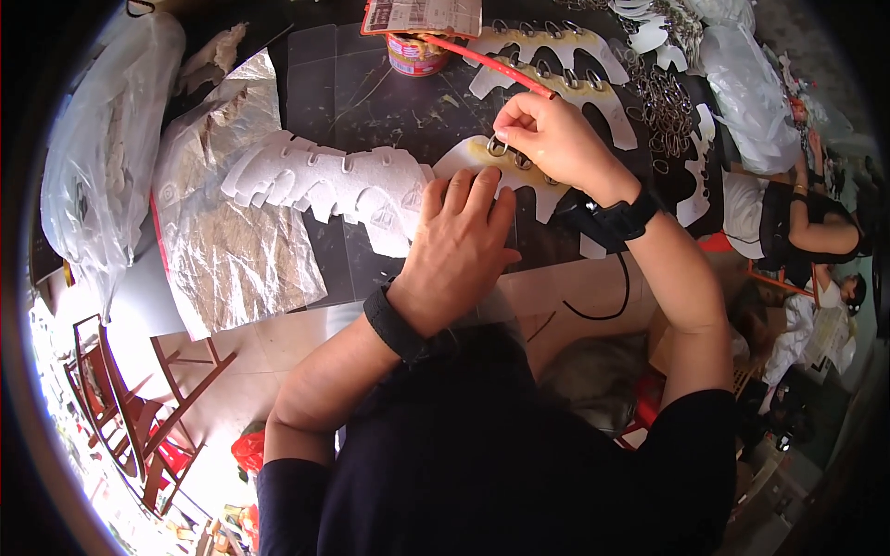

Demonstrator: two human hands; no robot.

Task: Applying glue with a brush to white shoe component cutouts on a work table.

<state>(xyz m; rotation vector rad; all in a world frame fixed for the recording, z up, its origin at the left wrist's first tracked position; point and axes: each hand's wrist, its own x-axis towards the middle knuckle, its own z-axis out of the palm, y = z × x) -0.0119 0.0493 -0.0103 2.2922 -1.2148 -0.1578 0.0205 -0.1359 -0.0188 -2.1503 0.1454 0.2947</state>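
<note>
White scalloped piece (461, 159) sits on the table in front of the wearer, between the hands, yellowish smear along its upper edge. Right hand (556, 134): thumb and index closed on a metal ring (498, 145) at that edge; fingertip pinch probably for fine placement. Left hand (464, 236): open, palm down, fingertips on the piece's near side, likely pinning it against sliding. Nothing visible gripped there.

Overlapping white blanks (320, 181) just left, presumably for easy pickup. Ringed pieces (547, 46) laid out beyond, maybe so the smears stay untouched. Loose ring pile (663, 107) on the right-hand side, handy for that hand. Red stick (487, 63) runs from the tin (414, 56) toward the right hand; can't tell if they touch.

Surface: dark, scuffed tabletop (324, 88), crinkled silvery sheet (250, 255), plastic bag (102, 171) far left. Room: pale floor (593, 292), wooden chairs (125, 408) lower left, other people at right.
</note>
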